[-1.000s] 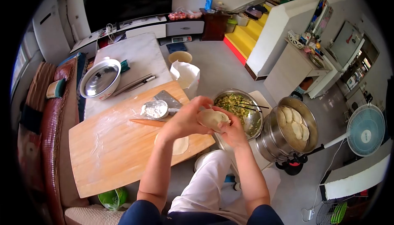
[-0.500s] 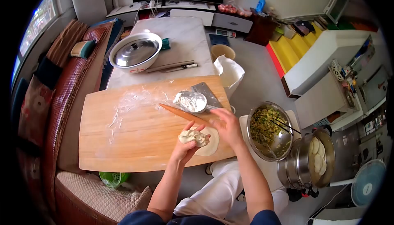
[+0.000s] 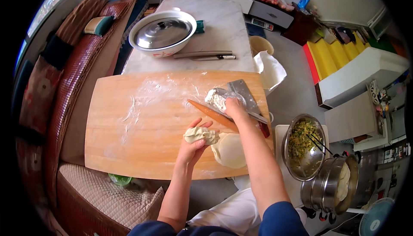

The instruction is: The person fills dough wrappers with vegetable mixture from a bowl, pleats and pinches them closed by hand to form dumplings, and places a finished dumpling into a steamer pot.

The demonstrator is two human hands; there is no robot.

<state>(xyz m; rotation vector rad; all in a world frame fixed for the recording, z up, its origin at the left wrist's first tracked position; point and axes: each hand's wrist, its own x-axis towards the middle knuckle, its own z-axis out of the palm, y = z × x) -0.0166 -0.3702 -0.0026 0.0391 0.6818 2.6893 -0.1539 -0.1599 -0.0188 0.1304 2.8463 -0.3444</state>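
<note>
A folded piece of dough (image 3: 201, 135) lies across the upturned left hand (image 3: 193, 149), above the near part of a wooden board (image 3: 129, 143). Its long axis runs left to right, the right end dipping slightly toward the person, and its crimped edge is uneven. The left hand cradles it, fingers spread beneath and thumb against the near side. The right hand (image 3: 233, 106) reaches down to a round metal scoop (image 3: 241, 98) holding flour (image 3: 215, 100); its fingertips are hidden, so whether they grip anything cannot be told. A tapered rolling pin (image 3: 211, 114) slants between the 2 hands, its narrow tip toward the upper left and its other end near the right forearm. Just right of the folded dough, 1 flat dough round (image 3: 230, 151) lies close to the board's near edge. Floury wood gives wide room to the left; on the right, a cleaver (image 3: 243, 92) lies by the board's right edge, beyond the scoop. Past the far edge, a marble bench (image 3: 215, 29) carries a lidded basin (image 3: 162, 33) and a knife (image 3: 211, 58).
</note>
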